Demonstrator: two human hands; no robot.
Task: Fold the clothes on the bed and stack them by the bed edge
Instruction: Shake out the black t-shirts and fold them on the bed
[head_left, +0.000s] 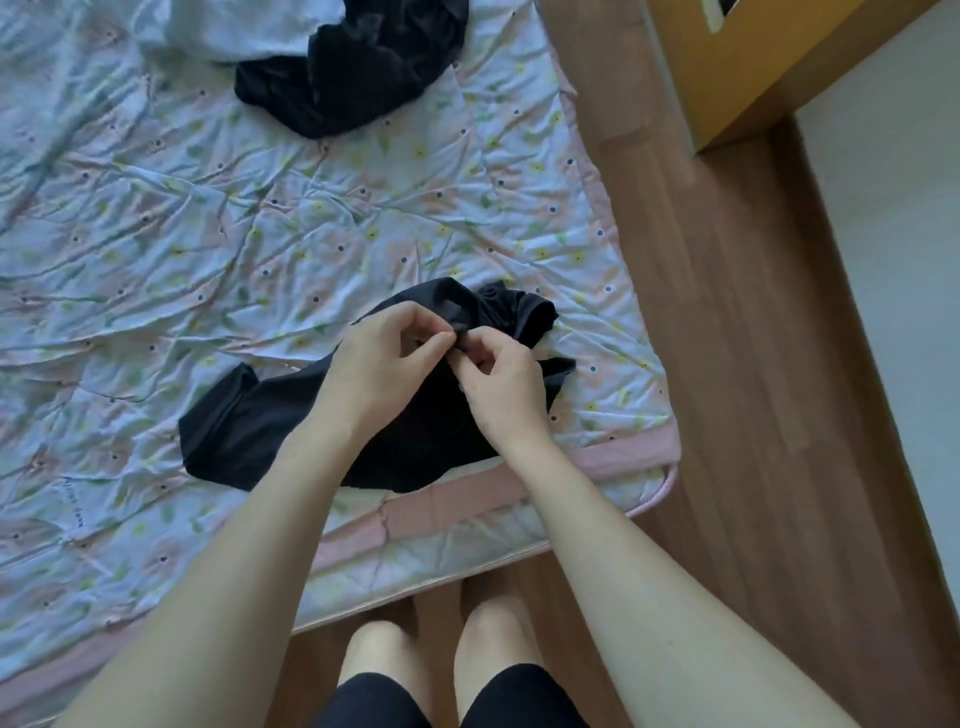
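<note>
Black garment (244, 431) crumpled nr bed edge; 2nd black garment (353, 78) heaped farther up

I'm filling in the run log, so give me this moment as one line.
stage: folding | left hand: pinches black garment | right hand: pinches it too | unfolded: black pile, white cloth | stack: none

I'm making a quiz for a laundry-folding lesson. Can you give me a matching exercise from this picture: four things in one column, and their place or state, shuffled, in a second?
Things:
1. near black garment
2. far black garment
3. white garment
4. hands: left hand, right hand

Place or state:
A. crumpled at the far side, partly over a pale piece
B. pinching a bit of dark fabric between them
C. spread by the bed's near edge
D. far side of the bed, partly under black cloth

Pairs: 1-C, 2-A, 3-D, 4-B
</note>
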